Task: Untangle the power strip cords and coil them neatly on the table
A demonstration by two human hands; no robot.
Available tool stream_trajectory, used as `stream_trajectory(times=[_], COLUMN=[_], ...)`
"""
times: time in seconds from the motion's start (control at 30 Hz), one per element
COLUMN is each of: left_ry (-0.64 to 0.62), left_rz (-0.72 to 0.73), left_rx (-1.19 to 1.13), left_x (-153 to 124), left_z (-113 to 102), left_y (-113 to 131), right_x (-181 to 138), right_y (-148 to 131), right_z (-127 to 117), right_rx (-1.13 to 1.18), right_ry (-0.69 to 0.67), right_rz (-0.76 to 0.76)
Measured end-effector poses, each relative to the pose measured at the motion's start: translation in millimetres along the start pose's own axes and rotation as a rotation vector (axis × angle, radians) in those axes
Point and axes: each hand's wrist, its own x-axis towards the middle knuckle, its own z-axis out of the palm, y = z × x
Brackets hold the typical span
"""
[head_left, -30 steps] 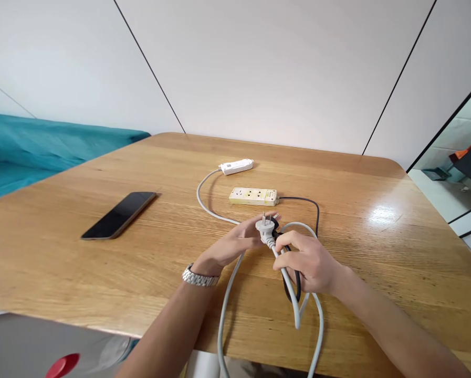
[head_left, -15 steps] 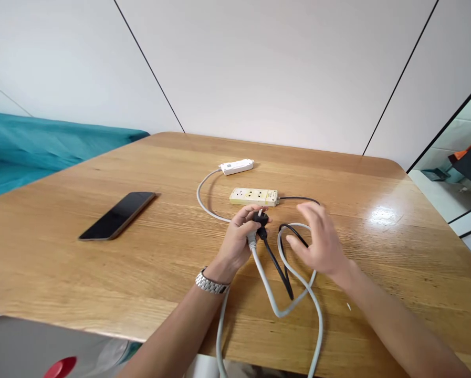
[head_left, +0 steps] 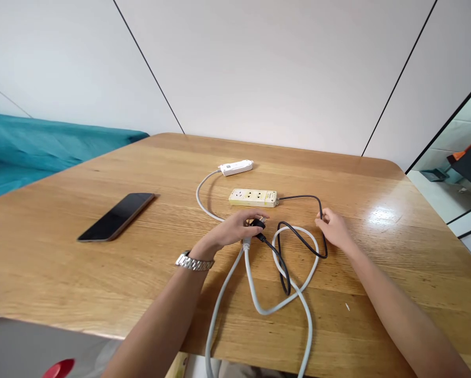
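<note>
My left hand (head_left: 239, 227) is closed around a black plug (head_left: 258, 224) whose metal prongs show past my fingers. Under that same hand is the end of a grey-white cable (head_left: 246, 245), mostly hidden. Out to the right, my right hand (head_left: 333, 228) pinches the black cord (head_left: 321, 210), which runs from the end of a cream power strip (head_left: 254, 197) with several sockets. The black cord and the grey-white cable cross and loop over one another between my hands. Behind lies a white power strip (head_left: 236, 167), joined to a grey-white cord.
A black phone (head_left: 117, 217) lies on the wooden table (head_left: 172, 173) at the left. The white wall (head_left: 259, 73) rises behind the table. A teal couch (head_left: 42, 149) stands beyond the left edge, and a red object (head_left: 60, 368) is below the front edge.
My right hand has moved right and closed on the black cord, which is now drawn outward. My left hand has lowered and turned over the plug, shifting slightly left.
</note>
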Motion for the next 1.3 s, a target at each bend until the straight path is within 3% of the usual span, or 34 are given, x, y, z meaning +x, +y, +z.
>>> stream_trajectory(times=[0.1, 0.17, 0.33, 0.47, 0.6, 0.7, 0.77, 0.83, 0.97, 1.07, 1.13, 1.3], left_ry=[-0.051, -0.024, 0.008, 0.041, 0.092, 0.076, 0.062, 0.019, -0.209, -0.434, -0.434, -0.197], left_rz=[0.042, 0.099, 0.380, 0.529, 0.653, 0.673, 0.706, 0.724, 0.641, 0.520, 0.490, 0.358], left_rx=[0.063, 0.064, 0.052, 0.101, 0.282, 0.309, 0.262, 0.204, 0.220, 0.447, 0.609, 0.935], left_x=[18.2, 30.4, 44.6, 39.0, 28.8, 22.8, 22.6, 26.4, 37.6, 37.9, 36.1, 48.9], left_z=[-8.7, -14.3, -9.8, 29.8, 84.3, 106.2, 106.5, 100.1, 90.0, 87.7, 81.3, 37.7], left_y=[8.0, 26.5, 109.9, 177.3, 221.9, 236.2, 231.0, 210.0, 131.4, 73.0, 46.1, 3.6], right_x=[6.6, 7.6, -21.4, -62.3, -76.0, -70.2, -65.8, -63.4, -63.6, -65.6, -67.1, -73.0], right_y=[1.9, -2.3, -45.9, -90.0, -110.3, -109.2, -103.9, -96.2, -70.8, -40.1, -14.3, 54.9], right_z=[-8.9, -16.4, -37.6, -44.3, -38.8, -45.7, -61.0, -83.2, -133.0, -164.7, -182.7, -213.6], right_rx=[0.099, 0.182, 0.572, 0.660, 0.826, 1.079, 1.200, 1.252, 1.247, 1.265, 1.259, 1.220], right_ry=[0.130, 0.212, 0.137, 0.072, 0.246, 0.270, 0.216, 0.179, 0.163, 0.190, 0.222, 0.415], right_rz=[0.009, -0.015, -0.270, -0.459, -0.416, -0.380, -0.366, -0.364, -0.307, -0.206, -0.122, 0.028])
